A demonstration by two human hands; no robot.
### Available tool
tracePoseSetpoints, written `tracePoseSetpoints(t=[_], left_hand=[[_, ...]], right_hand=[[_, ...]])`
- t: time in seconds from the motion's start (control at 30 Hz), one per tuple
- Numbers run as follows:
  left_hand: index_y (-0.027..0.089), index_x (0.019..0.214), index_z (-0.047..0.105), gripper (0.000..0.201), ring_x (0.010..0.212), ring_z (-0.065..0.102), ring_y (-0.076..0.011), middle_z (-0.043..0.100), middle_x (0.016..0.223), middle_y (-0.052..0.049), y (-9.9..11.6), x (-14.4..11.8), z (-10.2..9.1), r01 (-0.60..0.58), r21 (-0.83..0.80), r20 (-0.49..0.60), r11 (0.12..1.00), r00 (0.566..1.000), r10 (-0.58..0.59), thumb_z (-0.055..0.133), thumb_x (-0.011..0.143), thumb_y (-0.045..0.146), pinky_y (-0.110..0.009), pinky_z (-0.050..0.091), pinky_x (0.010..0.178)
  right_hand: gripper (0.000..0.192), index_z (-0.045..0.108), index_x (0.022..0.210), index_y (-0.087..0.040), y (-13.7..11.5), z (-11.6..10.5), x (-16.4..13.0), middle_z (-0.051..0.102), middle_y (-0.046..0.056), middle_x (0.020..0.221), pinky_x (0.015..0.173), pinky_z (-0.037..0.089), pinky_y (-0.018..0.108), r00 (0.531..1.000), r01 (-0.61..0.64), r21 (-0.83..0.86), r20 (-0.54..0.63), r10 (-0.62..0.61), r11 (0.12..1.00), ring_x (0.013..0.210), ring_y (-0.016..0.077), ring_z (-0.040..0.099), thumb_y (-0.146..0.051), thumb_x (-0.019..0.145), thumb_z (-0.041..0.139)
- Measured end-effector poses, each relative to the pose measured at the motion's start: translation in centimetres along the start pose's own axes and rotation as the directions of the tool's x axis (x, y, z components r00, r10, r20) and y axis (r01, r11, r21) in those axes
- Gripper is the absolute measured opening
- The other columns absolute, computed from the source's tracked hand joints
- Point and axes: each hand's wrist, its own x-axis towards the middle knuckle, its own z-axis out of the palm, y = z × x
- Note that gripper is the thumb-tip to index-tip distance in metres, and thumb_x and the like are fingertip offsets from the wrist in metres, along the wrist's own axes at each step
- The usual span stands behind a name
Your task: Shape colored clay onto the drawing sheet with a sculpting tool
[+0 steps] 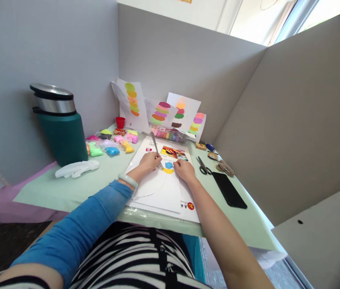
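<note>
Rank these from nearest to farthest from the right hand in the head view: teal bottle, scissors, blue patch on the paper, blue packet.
From the right hand:
1. Blue patch: just to its left.
2. Scissors: to its right.
3. Blue packet: on the left.
4. Teal bottle: farther left still.

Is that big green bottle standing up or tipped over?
Upright: the green bottle stands on the covered table, its silver-topped lid uppermost.

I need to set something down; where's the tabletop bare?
Bare: between the white bundle and the paper, left; front right, off the black slab's near end. Crowded: back left among colourful packets, and back right around the scissors.
</note>
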Motion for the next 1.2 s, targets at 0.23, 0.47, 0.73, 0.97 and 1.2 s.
tracePoseSetpoints(t=[0.23, 0.47, 0.73, 0.97, 1.2], left_hand=[[0.016, 0.087, 0.065, 0.026, 0.049, 0.057, -0.0131, 0.063, 0.053, 0.0, 0.15, -0.08, -0.12, -0.01, 0.033, 0.0, 0.999, 1.0, 0.01, 0.046, 0.081, 0.033, -0.022, 0.043, 0.059], [0.017, 0.085, 0.065, 0.025, 0.05, 0.058, -0.0135, 0.062, 0.051, 0.0, 0.2, -0.11, -0.17, -0.02, 0.053, 0.005, 0.998, 1.0, 0.019, 0.047, 0.081, 0.033, -0.023, 0.042, 0.059], [0.016, 0.086, 0.065, 0.025, 0.062, 0.062, -0.0158, 0.064, 0.054, -0.001, 0.6, -0.4, -0.39, -0.016, 0.141, 0.013, 0.99, 1.0, 0.014, 0.047, 0.081, 0.033, -0.022, 0.042, 0.06], [0.015, 0.087, 0.065, 0.025, 0.064, 0.062, -0.0163, 0.066, 0.06, -0.003, 0.46, -0.42, -0.21, -0.033, 0.141, 0.008, 0.989, 0.999, 0.032, 0.047, 0.081, 0.032, -0.022, 0.042, 0.06], [0.016, 0.086, 0.065, 0.025, 0.067, 0.063, -0.0174, 0.067, 0.067, -0.005, 0.24, -0.55, -0.08, -0.082, 0.143, 0.006, 0.986, 0.997, 0.082, 0.047, 0.081, 0.033, -0.023, 0.042, 0.062]], right_hand=[[0.032, 0.063, 0.092, -0.023, 0.01, 0.01, 0.0, 0.067, 0.004, 0.095, 0.067, 0.037, 0.025, 1.0, -0.002, -0.003, 0.002, 0.002, 1.0, 0.09, 0.0188, 0.059, -0.041, 0.087, 0.037], [0.032, 0.063, 0.092, -0.023, -0.02, -0.01, -0.03, 0.067, 0.004, 0.093, 0.066, 0.036, 0.024, 1.0, 0.005, -0.01, -0.005, -0.005, 1.0, 0.089, 0.0186, 0.059, -0.04, 0.087, 0.037], [0.031, 0.063, 0.094, -0.023, 0.09, 0.02, -0.07, 0.066, 0.004, 0.094, 0.068, 0.037, 0.024, 1.0, 0.005, -0.001, 0.003, -0.005, 1.0, 0.089, 0.0182, 0.058, -0.039, 0.087, 0.037], [0.029, 0.062, 0.089, -0.022, 0.07, -0.1, -0.17, 0.067, 0.004, 0.089, 0.064, 0.035, 0.024, 1.0, 0.014, 0.012, -0.007, -0.014, 1.0, 0.084, 0.018, 0.058, -0.038, 0.086, 0.038], [0.029, 0.062, 0.087, -0.022, 0.25, 0.01, -0.26, 0.067, 0.004, 0.088, 0.063, 0.034, 0.024, 0.999, 0.04, -0.003, -0.026, -0.04, 0.999, 0.083, 0.0179, 0.058, -0.04, 0.085, 0.039]])
